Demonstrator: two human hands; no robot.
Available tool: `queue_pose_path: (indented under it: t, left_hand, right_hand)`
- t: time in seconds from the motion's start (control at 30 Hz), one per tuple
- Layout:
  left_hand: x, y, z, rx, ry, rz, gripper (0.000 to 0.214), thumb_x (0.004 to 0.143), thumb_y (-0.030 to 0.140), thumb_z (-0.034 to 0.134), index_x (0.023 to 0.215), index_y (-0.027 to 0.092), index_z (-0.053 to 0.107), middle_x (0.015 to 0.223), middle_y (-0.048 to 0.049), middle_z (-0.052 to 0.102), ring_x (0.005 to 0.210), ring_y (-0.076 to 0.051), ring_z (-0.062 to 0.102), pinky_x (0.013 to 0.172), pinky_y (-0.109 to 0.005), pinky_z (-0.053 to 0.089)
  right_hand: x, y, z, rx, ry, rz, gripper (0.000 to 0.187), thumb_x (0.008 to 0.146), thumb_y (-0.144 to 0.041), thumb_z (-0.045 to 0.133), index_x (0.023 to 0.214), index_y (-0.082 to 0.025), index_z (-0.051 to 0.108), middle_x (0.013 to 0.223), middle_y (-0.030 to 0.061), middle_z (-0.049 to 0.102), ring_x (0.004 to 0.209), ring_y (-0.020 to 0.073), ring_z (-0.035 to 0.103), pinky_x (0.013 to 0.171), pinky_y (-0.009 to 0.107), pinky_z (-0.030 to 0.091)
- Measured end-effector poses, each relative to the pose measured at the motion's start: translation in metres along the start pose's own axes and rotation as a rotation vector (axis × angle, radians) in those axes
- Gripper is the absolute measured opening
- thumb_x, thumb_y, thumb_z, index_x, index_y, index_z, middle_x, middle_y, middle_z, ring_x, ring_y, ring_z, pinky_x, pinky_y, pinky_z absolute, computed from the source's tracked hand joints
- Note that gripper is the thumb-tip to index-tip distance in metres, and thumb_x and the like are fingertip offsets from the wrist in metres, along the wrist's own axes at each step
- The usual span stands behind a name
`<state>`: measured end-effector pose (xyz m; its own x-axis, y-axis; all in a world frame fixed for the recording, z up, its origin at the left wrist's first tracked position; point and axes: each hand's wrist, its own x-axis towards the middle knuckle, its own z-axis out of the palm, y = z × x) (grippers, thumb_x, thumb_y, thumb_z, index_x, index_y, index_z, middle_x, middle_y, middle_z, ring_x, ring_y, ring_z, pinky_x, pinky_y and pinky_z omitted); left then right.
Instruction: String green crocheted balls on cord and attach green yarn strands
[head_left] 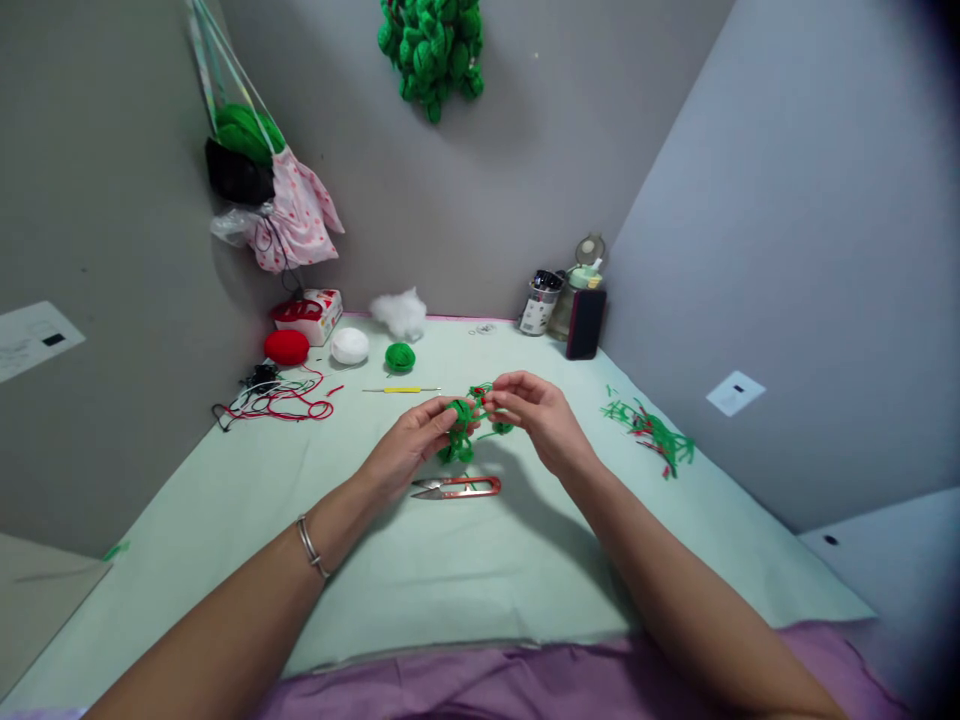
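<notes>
My left hand [409, 440] is closed around a small green crocheted piece [462, 412], with more green knitted parts dangling beneath my fingers. Opposite it, my right hand [540, 415] has thumb and forefinger pinched together at a strand of green yarn [484, 415] that runs from the piece. Bits of red and green show behind my fingertips, partly hidden. Below the hands, thread snips [457, 488] with orange handles lie on the table, blades to the left. A yellow-handled crochet hook [402, 390] rests beyond my left hand.
Balls of red [286, 347], white [349, 346] and green yarn [400, 357] sit at the back left, near white stuffing [401, 313]. Loose yarn [285, 400] tangles at left; green and red scraps [651, 434] lie right. A dark phone [586, 324] stands by a can [541, 302].
</notes>
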<state>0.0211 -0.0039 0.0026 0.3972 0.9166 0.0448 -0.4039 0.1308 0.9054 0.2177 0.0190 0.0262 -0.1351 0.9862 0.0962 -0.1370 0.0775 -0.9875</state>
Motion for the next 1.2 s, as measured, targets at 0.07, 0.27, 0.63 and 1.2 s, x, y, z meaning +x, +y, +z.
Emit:
queue_pose_path:
  t: [0.07, 0.27, 0.63, 1.2]
  left_hand:
    - [0.0, 0.0, -0.002, -0.006, -0.026, -0.028, 0.035, 0.085, 0.043, 0.074, 0.111, 0.02, 0.074, 0.103, -0.0083, 0.074, 0.094, -0.019, 0.067, 0.091, -0.03, 0.046]
    - [-0.001, -0.006, -0.003, 0.099, -0.109, -0.1, 0.039, 0.087, 0.05, 0.069, 0.109, 0.018, 0.076, 0.1, -0.0099, 0.073, 0.09, -0.019, 0.065, 0.086, -0.031, 0.048]
    - [-0.002, -0.008, -0.001, 0.091, -0.175, -0.171, 0.037, 0.087, 0.051, 0.067, 0.1, 0.018, 0.078, 0.097, -0.0111, 0.071, 0.085, -0.021, 0.067, 0.08, -0.033, 0.053]
    - [0.001, -0.012, -0.002, -0.014, -0.104, -0.201, 0.038, 0.081, 0.051, 0.075, 0.095, 0.016, 0.077, 0.091, -0.0082, 0.069, 0.083, -0.02, 0.067, 0.089, -0.041, 0.056]
  right_hand:
    - [0.001, -0.001, -0.003, -0.041, 0.067, -0.014, 0.031, 0.068, -0.038, 0.084, 0.088, -0.018, 0.069, 0.085, 0.0034, 0.071, 0.075, 0.0151, 0.065, 0.071, 0.029, 0.053]
    - [-0.006, -0.006, 0.001, -0.223, -0.177, -0.048, 0.028, 0.079, -0.043, 0.075, 0.088, -0.017, 0.076, 0.081, 0.0031, 0.068, 0.066, 0.0118, 0.054, 0.063, 0.027, 0.045]
    - [-0.002, 0.001, 0.005, -0.103, -0.191, 0.134, 0.023, 0.067, -0.036, 0.081, 0.069, -0.016, 0.07, 0.059, -0.0031, 0.056, 0.056, 0.0086, 0.043, 0.058, 0.026, 0.035]
    - [0.0, 0.013, 0.019, 0.088, -0.082, 0.168, 0.011, 0.064, -0.025, 0.073, 0.062, -0.016, 0.067, 0.066, -0.0011, 0.057, 0.06, 0.0101, 0.048, 0.061, 0.027, 0.04]
